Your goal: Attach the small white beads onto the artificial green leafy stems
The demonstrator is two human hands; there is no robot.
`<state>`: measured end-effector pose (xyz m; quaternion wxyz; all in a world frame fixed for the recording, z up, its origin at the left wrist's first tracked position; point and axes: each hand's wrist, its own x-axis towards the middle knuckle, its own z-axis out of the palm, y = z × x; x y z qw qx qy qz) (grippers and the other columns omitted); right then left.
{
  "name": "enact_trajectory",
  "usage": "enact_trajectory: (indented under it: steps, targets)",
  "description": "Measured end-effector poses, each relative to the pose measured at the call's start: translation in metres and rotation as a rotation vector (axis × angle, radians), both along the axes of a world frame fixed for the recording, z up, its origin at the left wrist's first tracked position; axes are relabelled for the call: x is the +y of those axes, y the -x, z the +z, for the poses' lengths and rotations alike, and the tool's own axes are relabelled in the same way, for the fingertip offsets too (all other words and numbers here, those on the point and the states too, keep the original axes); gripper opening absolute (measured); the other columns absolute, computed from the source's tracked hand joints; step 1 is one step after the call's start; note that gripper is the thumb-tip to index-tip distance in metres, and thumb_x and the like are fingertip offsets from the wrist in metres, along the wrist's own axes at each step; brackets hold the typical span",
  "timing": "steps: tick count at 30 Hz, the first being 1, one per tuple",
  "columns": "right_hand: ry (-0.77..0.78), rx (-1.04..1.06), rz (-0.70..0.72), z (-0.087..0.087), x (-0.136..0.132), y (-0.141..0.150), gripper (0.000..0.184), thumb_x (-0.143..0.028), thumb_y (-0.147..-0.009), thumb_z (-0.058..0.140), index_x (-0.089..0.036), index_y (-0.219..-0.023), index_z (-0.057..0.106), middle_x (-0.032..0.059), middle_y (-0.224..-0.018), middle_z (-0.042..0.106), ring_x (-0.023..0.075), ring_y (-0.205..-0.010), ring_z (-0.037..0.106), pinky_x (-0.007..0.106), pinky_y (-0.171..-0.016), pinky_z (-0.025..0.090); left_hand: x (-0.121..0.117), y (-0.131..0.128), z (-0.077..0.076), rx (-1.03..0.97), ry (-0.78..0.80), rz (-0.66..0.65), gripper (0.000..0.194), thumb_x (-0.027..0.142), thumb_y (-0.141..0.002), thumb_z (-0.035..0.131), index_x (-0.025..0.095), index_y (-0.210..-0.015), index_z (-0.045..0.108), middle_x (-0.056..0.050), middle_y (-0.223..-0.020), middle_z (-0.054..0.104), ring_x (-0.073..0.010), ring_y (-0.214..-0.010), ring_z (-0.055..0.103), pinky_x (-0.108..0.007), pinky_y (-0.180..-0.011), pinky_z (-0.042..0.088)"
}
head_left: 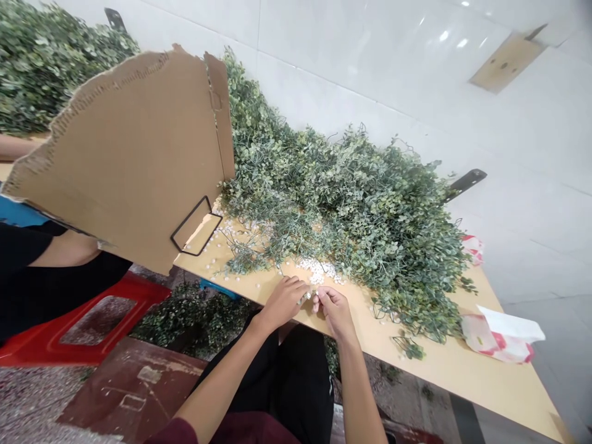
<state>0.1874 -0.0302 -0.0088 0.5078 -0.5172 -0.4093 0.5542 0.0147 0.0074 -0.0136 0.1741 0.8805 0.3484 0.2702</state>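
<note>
Pale wooden tabletop (435, 361) runs before us. Our left hand (282, 302) and right hand (335, 311) meet, fingers together on a small white piece (306, 298), too small to identify. White beads (319, 270) heap at twelve o'clock, artificial leafy vines (342, 209) beyond them, torn cardboard (124, 154) at ten.

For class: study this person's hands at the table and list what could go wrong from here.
Loose small white beads lie near the edge of the pale wooden tabletop and may roll off. The wiry heap of green artificial foliage beside the left hand and right hand may snag them or bury the beads.
</note>
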Motion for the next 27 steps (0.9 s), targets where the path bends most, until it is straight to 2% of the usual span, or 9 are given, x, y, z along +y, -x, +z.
enact_trajectory:
  steps: [8, 15, 27]
  targets:
    - [-0.008, -0.019, -0.002, 0.0017, -0.0003, 0.0010, 0.028, -0.045, -0.080, 0.069, -0.018, -0.073, 0.064, 0.0006, -0.062, 0.061, 0.0128, -0.051, 0.052, 0.027, -0.054, 0.044, -0.0014, 0.0002, 0.0038, -0.001, 0.009, -0.029, 0.023, 0.004, -0.090, 0.045, 0.016, -0.101, 0.061, -0.007, -0.095, 0.066, -0.0214, -0.091, 0.055, -0.034, -0.081, 0.040]
    - [0.001, 0.019, 0.001, 0.0004, 0.0001, 0.0000, 0.025, -0.042, -0.080, 0.069, -0.019, -0.071, 0.063, -0.0015, -0.061, 0.058, 0.0111, -0.050, 0.049, 0.025, -0.052, 0.039, -0.0002, -0.0010, -0.0009, -0.064, 0.027, -0.013, 0.020, 0.015, -0.096, 0.046, 0.018, -0.107, 0.061, -0.006, -0.098, 0.066, -0.0206, -0.091, 0.056, -0.033, -0.082, 0.041]
    - [-0.010, -0.001, -0.002, 0.0006, 0.0010, 0.0016, 0.027, -0.042, -0.081, 0.069, -0.018, -0.070, 0.063, -0.0011, -0.059, 0.057, 0.0115, -0.050, 0.049, 0.025, -0.053, 0.039, -0.0002, 0.0000, 0.0006, -0.092, 0.058, -0.038, 0.019, 0.017, -0.096, 0.046, 0.018, -0.107, 0.062, -0.006, -0.097, 0.067, -0.0201, -0.092, 0.056, -0.033, -0.084, 0.042]
